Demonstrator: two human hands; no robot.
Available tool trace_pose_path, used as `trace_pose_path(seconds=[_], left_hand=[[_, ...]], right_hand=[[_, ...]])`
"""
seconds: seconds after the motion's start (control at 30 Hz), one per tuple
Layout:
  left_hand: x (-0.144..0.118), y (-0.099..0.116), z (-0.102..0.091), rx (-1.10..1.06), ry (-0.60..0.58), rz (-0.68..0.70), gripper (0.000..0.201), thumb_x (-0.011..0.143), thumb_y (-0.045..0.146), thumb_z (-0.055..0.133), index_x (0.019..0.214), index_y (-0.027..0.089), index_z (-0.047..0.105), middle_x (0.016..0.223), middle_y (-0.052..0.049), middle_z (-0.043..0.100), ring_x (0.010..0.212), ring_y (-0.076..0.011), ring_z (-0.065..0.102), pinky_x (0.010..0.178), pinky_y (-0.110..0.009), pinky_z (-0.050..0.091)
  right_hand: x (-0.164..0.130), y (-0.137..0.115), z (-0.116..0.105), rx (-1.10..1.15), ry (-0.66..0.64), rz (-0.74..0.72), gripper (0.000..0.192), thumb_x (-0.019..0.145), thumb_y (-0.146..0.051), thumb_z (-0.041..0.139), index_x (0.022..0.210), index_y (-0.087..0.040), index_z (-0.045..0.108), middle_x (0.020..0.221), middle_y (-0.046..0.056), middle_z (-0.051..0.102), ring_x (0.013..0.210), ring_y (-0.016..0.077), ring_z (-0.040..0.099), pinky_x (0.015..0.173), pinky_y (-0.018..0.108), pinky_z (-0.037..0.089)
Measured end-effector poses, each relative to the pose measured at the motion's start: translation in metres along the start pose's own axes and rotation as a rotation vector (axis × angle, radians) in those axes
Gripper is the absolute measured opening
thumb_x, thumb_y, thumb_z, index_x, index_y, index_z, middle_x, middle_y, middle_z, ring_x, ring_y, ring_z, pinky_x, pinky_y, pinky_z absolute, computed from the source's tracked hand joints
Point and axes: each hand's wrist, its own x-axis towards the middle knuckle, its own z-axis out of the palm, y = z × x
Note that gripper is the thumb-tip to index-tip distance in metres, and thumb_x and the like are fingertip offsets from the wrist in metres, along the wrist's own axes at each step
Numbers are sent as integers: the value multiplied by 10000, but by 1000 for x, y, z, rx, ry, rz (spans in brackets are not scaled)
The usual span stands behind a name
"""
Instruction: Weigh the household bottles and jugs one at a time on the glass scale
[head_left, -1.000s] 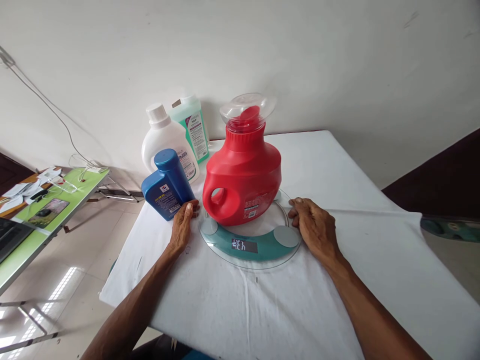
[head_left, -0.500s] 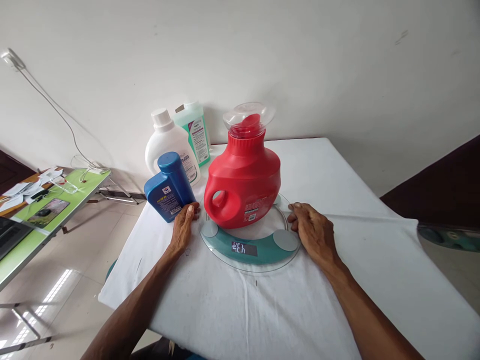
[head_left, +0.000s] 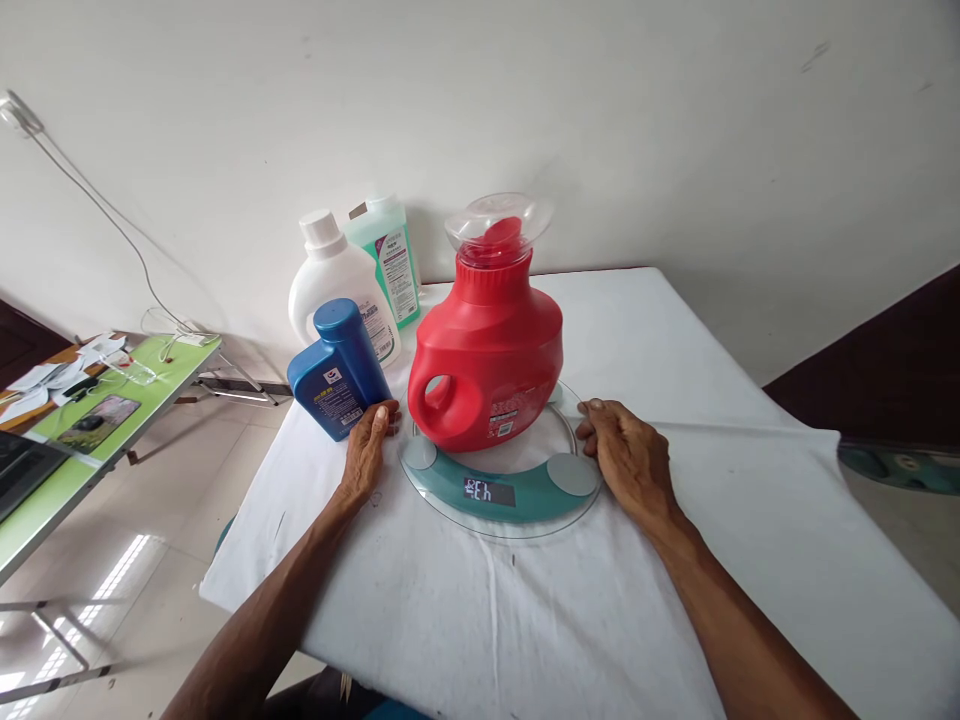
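Both hands lie flat and empty on the white table [head_left: 750,520]: left hand [head_left: 365,452] beside the glass scale [head_left: 501,490], fingertips by the blue bottle [head_left: 339,368]; right hand [head_left: 628,457] at the scale's other rim. The red jug [head_left: 487,350] stands upright on the scale.
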Motion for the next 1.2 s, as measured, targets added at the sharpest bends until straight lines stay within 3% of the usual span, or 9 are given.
trace_pose_path(seconds=[1.2], left_hand=[[0, 3, 0, 16, 0, -3, 750, 979, 826, 519, 1207, 164, 788, 1265, -177, 783, 1171, -341, 746, 1010, -487, 611]], right_hand=[[-1, 0, 0, 15, -6, 16, 444, 993, -653, 421, 823, -287, 606, 731, 35, 710, 651, 228, 651, 733, 374, 503]])
